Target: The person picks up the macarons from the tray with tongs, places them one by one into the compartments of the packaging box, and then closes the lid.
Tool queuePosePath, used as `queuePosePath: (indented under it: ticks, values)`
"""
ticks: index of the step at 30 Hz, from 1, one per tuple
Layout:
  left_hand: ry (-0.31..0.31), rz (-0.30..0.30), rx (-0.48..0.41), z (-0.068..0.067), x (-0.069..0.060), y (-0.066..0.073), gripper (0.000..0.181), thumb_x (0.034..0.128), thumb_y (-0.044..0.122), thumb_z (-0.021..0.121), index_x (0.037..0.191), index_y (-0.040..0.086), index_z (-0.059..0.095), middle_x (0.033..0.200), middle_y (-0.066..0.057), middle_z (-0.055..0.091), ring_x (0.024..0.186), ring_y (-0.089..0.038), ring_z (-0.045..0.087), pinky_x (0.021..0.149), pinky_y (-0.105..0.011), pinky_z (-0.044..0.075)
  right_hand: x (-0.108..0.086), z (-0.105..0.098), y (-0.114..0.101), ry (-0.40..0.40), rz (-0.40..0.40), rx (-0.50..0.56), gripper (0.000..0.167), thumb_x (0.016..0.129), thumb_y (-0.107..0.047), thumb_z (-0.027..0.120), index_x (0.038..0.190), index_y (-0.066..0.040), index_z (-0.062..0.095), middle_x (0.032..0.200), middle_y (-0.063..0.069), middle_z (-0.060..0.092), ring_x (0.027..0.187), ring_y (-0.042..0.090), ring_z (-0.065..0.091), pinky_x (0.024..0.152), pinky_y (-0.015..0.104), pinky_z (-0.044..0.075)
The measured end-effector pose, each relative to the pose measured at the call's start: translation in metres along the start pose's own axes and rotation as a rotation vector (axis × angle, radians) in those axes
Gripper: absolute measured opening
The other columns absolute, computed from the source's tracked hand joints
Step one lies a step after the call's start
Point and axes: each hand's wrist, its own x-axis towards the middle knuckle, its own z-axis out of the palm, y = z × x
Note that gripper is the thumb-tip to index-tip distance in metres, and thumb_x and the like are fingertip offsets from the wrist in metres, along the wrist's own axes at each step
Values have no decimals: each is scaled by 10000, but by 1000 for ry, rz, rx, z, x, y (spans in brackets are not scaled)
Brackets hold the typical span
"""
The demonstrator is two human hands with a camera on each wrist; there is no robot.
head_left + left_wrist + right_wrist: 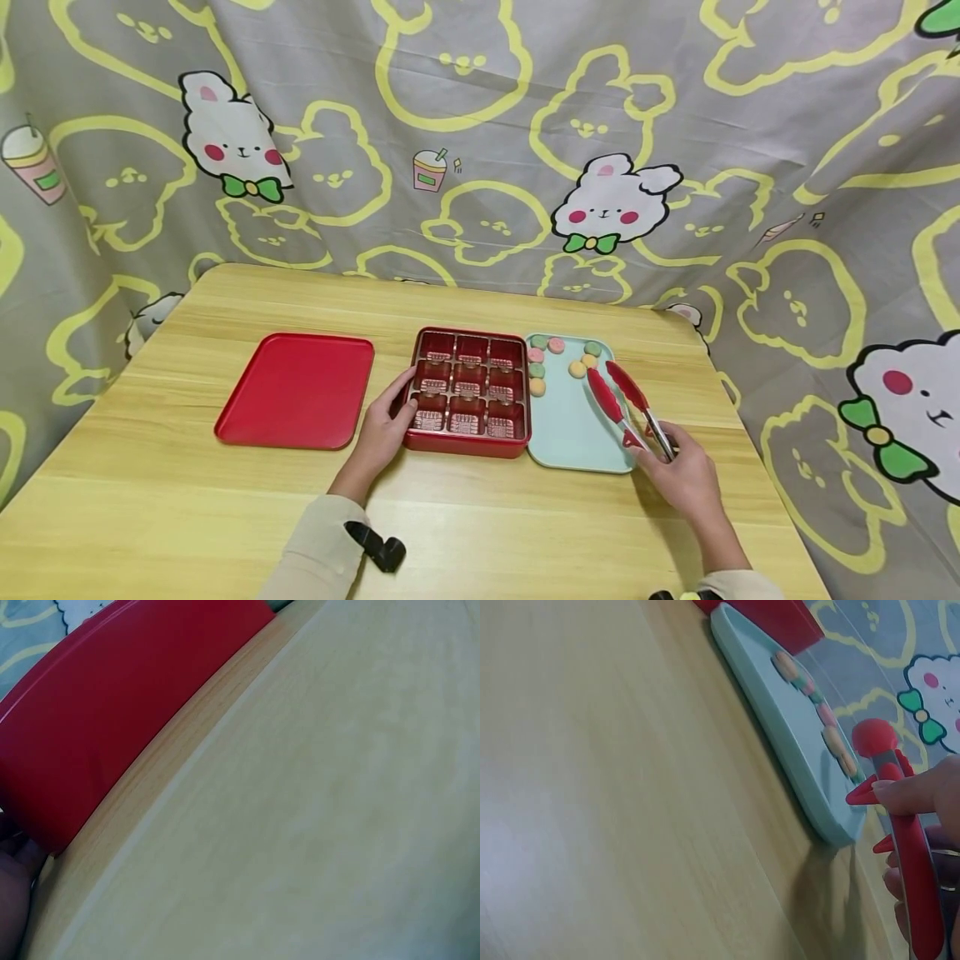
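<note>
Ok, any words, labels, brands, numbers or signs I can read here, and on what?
No readable words, labels, brands, numbers or signs.
Nine-compartment insert: pale ridged marks inside, too small to tell whether they are lettering.
Curtain: cartoon drawings, such as a drink cup; no legible text.
Red-tipped tongs and mint-green tray: no lettering seen.

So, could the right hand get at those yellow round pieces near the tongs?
Probably yes: the right hand holds the tongs parted, their red ends close to the yellow pieces on the pale tray, and nothing seems to block the way. The exact gap is hard to judge.
</note>
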Motion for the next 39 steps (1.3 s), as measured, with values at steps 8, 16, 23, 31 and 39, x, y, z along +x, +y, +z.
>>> queuePosePath:
  ticks: [8,16,23,31,39]
  values:
    - [3,-7,4,1,0,1,496,935,17,504,1421,51,415,1458,-174,397,1364,-331,331,1120,-486,278,1,6,-12,-72,-22,-16,618,804,-313,726,1304,-25,505,1050,177,617,813,248,524,644,292,381]
    - [1,-7,13,1,0,0,500,932,9,500,1422,36,406,1462,-185,386,1364,-346,325,1119,-495,273,1,15,-24,-117,-59,-46,631,789,-281,741,1310,-12,509,1152,204,598,853,259,516,650,292,384]
    - [8,-4,0,3,9,-32,510,943,51,514,1433,158,419,1478,-113,386,1386,-292,303,1133,-486,252,1,19,-31,-152,-59,-70,663,789,-322,741,1330,-25,498,1211,215,575,916,277,511,727,362,424]
    - [29,26,13,5,9,-39,512,938,84,520,1422,227,435,1470,-68,405,1377,-280,323,1124,-491,267,0,23,-35,-162,-88,-62,642,791,-337,742,1306,-20,526,1150,213,605,902,260,536,735,384,459]
    - [23,-2,-1,5,8,-35,513,939,60,523,1425,196,434,1471,-83,403,1373,-281,330,1130,-471,263,-2,23,-40,-190,-86,-65,651,783,-338,749,1310,-26,529,1177,215,602,914,260,548,769,424,476]
